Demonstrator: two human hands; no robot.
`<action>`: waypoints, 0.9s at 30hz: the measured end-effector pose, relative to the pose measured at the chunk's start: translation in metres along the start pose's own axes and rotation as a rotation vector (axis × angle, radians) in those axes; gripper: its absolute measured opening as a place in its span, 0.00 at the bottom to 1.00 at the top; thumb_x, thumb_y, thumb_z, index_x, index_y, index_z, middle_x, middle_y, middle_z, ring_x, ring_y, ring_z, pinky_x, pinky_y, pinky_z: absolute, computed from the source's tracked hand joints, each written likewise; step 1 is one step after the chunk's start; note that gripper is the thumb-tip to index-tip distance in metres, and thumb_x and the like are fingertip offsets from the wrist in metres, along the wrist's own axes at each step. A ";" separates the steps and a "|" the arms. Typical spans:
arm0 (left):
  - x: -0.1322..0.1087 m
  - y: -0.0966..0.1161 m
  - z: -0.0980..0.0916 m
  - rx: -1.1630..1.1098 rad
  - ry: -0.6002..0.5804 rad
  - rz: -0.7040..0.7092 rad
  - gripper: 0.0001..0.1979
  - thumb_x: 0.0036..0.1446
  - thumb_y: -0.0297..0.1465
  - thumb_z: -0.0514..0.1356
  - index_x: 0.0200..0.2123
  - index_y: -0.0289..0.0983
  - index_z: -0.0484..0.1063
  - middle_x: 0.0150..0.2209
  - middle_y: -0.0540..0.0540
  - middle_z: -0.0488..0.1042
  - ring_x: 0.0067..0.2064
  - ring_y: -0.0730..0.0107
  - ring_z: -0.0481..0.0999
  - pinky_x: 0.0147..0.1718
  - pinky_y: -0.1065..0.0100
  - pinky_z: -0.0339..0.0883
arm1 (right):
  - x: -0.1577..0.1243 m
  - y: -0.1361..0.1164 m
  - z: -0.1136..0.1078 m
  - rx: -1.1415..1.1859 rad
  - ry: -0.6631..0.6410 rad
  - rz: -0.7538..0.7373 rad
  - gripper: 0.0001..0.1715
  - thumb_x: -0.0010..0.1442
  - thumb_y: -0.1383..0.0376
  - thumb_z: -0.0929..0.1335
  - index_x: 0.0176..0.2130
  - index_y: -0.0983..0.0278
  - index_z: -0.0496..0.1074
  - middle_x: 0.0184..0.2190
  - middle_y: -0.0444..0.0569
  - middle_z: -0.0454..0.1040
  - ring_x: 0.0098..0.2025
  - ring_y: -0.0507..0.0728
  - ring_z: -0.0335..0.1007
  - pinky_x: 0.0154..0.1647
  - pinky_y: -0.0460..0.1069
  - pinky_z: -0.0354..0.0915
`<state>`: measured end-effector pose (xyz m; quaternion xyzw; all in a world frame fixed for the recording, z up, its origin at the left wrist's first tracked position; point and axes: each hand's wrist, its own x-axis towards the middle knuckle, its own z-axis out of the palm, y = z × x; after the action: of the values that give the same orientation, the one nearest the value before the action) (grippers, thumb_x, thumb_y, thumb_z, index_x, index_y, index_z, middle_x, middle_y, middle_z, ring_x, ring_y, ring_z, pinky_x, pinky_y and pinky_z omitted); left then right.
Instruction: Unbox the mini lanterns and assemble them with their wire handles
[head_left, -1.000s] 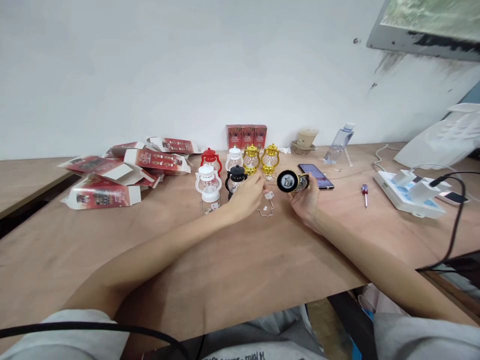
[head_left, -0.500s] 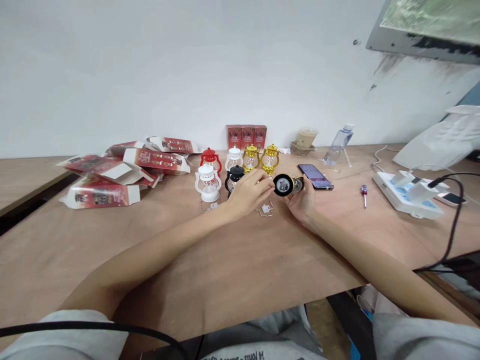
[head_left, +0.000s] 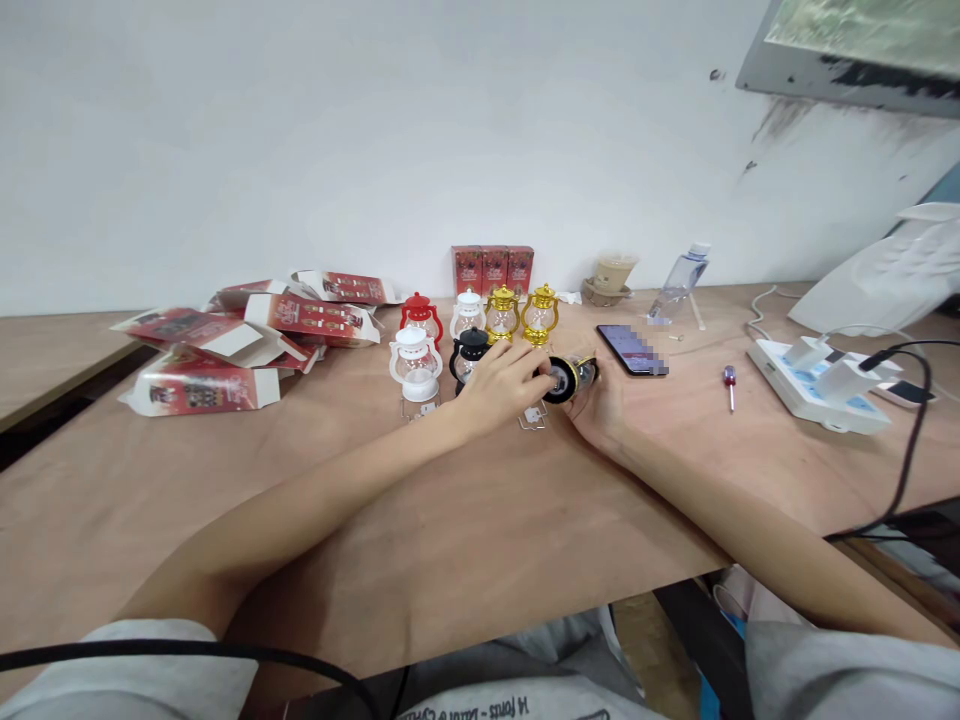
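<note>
My right hand [head_left: 600, 410] is wrapped round a small black-and-gold lantern [head_left: 564, 380], tipped on its side so that its round black underside faces left. My left hand [head_left: 501, 392] has its fingers bent and pressed together at that underside; whatever they pinch is too small to make out. Just behind the left hand stands a black lantern [head_left: 469, 348], partly covered by it. Around it stand white lanterns [head_left: 416, 366], a red lantern [head_left: 420, 312] and two gold lanterns [head_left: 540, 316]. Bent wire pieces [head_left: 533, 415] lie below the hands.
Opened red boxes [head_left: 202, 380] are heaped at the left. Three upright red boxes [head_left: 493, 270] stand by the wall. A phone [head_left: 630, 350], a screwdriver [head_left: 730, 388], a tilted bottle [head_left: 679, 285], a drink cup [head_left: 613, 272] and a power strip [head_left: 817, 390] are to the right.
The held lantern has shifted slightly left and down, its underside turning a little. My left fingers have moved from the rim of the underside onto its face.
</note>
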<state>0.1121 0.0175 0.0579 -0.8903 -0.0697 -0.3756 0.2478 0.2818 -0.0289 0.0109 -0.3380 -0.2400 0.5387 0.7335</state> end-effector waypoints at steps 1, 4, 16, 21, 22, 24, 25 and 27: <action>0.000 0.000 0.000 0.015 0.001 0.009 0.11 0.63 0.28 0.52 0.32 0.37 0.73 0.32 0.48 0.73 0.34 0.71 0.68 0.33 0.67 0.54 | 0.000 0.000 0.000 -0.004 0.002 -0.001 0.15 0.59 0.53 0.63 0.33 0.61 0.71 0.26 0.41 0.77 0.25 0.50 0.72 0.22 0.43 0.68; -0.001 0.000 0.003 0.038 0.016 0.029 0.11 0.63 0.29 0.52 0.30 0.37 0.72 0.32 0.48 0.73 0.35 0.70 0.69 0.33 0.67 0.54 | 0.000 0.001 0.000 -0.005 0.017 0.002 0.15 0.59 0.53 0.63 0.33 0.61 0.71 0.25 0.40 0.76 0.24 0.50 0.71 0.21 0.43 0.67; -0.004 0.002 0.005 -0.037 -0.012 -0.022 0.11 0.63 0.31 0.53 0.31 0.35 0.72 0.35 0.47 0.74 0.36 0.69 0.70 0.35 0.67 0.56 | 0.001 0.000 -0.001 -0.020 0.025 -0.010 0.13 0.56 0.54 0.65 0.31 0.60 0.71 0.24 0.40 0.76 0.24 0.51 0.71 0.21 0.43 0.67; -0.002 -0.002 0.002 -0.094 -0.061 -0.051 0.10 0.63 0.32 0.53 0.34 0.35 0.72 0.38 0.45 0.74 0.38 0.69 0.70 0.36 0.67 0.57 | 0.001 0.000 -0.002 -0.026 0.020 0.011 0.15 0.57 0.53 0.64 0.33 0.60 0.71 0.24 0.41 0.76 0.24 0.51 0.71 0.20 0.44 0.67; -0.001 -0.003 0.001 -0.090 -0.065 -0.042 0.10 0.63 0.31 0.53 0.34 0.35 0.72 0.38 0.45 0.74 0.38 0.69 0.70 0.36 0.67 0.56 | 0.001 0.000 -0.001 -0.022 0.020 0.018 0.15 0.58 0.53 0.64 0.33 0.60 0.71 0.24 0.41 0.76 0.24 0.51 0.71 0.20 0.44 0.67; -0.001 -0.004 0.001 -0.066 -0.071 -0.014 0.11 0.64 0.32 0.53 0.33 0.35 0.71 0.37 0.45 0.74 0.37 0.69 0.70 0.36 0.67 0.56 | 0.000 -0.001 0.000 -0.013 0.023 0.029 0.14 0.58 0.54 0.64 0.32 0.60 0.71 0.24 0.40 0.76 0.24 0.50 0.71 0.21 0.43 0.67; 0.000 -0.005 0.001 -0.052 -0.074 0.002 0.11 0.64 0.32 0.52 0.32 0.35 0.71 0.37 0.45 0.74 0.37 0.69 0.71 0.35 0.67 0.56 | -0.001 -0.001 0.001 -0.008 0.024 0.033 0.14 0.58 0.54 0.64 0.32 0.60 0.71 0.24 0.40 0.76 0.24 0.50 0.71 0.21 0.43 0.67; 0.000 -0.005 0.002 -0.029 -0.083 0.024 0.12 0.64 0.32 0.51 0.32 0.35 0.70 0.36 0.45 0.74 0.37 0.69 0.71 0.35 0.67 0.56 | -0.002 -0.002 0.003 -0.003 0.023 0.040 0.14 0.58 0.54 0.63 0.31 0.61 0.71 0.24 0.40 0.76 0.23 0.50 0.70 0.21 0.43 0.68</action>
<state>0.1116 0.0225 0.0589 -0.9095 -0.0636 -0.3362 0.2362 0.2803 -0.0307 0.0142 -0.3498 -0.2255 0.5489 0.7249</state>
